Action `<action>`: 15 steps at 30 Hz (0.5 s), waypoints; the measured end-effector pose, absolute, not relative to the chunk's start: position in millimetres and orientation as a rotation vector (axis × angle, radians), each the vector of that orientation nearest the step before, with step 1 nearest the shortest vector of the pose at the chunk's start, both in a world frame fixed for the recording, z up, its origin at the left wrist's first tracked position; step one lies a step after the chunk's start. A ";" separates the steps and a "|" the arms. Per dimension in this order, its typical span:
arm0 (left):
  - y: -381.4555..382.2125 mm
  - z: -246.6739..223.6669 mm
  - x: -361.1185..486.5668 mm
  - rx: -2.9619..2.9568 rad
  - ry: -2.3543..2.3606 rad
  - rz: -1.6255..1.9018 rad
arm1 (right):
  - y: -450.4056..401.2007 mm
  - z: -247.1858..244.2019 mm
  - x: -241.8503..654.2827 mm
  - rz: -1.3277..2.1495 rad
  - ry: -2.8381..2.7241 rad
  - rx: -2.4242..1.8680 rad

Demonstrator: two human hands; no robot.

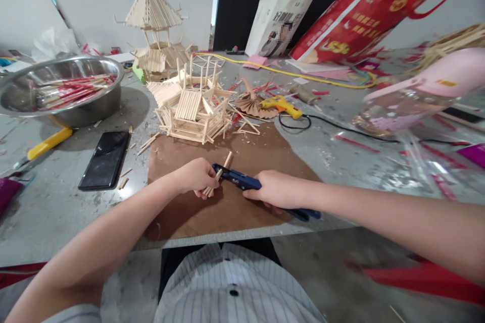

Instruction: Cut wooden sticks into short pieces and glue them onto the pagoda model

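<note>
My left hand (200,177) is closed around a few thin wooden sticks (209,191) above a brown cloth (182,219). In my right hand (276,190) is a dark blue plier-like cutter (240,179), its handles running back under my palm. The cutter's jaws are at the sticks beside my left fingertips; whether they touch or grip a stick cannot be made out. One longer stick (228,159) points up past the jaws. Just beyond my hands stands a partly built stick model (193,111) with posts and small roof panels. A tiered stick pavilion (154,10) rises behind it.
A steel basin (109,98) with red-and-wood sticks stands left, near a black phone (104,160) and a yellow-handled knife (50,143). A yellow glue gun (282,106) trails its black cord rightward. A pink-lidded bottle (409,96) and bags (352,15) occupy the right and back.
</note>
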State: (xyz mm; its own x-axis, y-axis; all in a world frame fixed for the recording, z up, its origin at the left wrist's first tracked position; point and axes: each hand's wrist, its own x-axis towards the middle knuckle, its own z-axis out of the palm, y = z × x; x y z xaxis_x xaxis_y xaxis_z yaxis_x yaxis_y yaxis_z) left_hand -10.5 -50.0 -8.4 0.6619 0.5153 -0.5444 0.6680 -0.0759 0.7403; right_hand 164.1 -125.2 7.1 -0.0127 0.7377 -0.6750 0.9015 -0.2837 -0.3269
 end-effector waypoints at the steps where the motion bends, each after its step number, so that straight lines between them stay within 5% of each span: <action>1: -50.2 -8.6 -10.6 1.728 0.963 -0.163 | -125.6 7.7 163.7 -1.158 1.740 2.056; 15: -50.8 -4.6 -10.9 1.759 0.952 -0.174 | -118.2 12.4 167.1 -1.688 1.454 2.070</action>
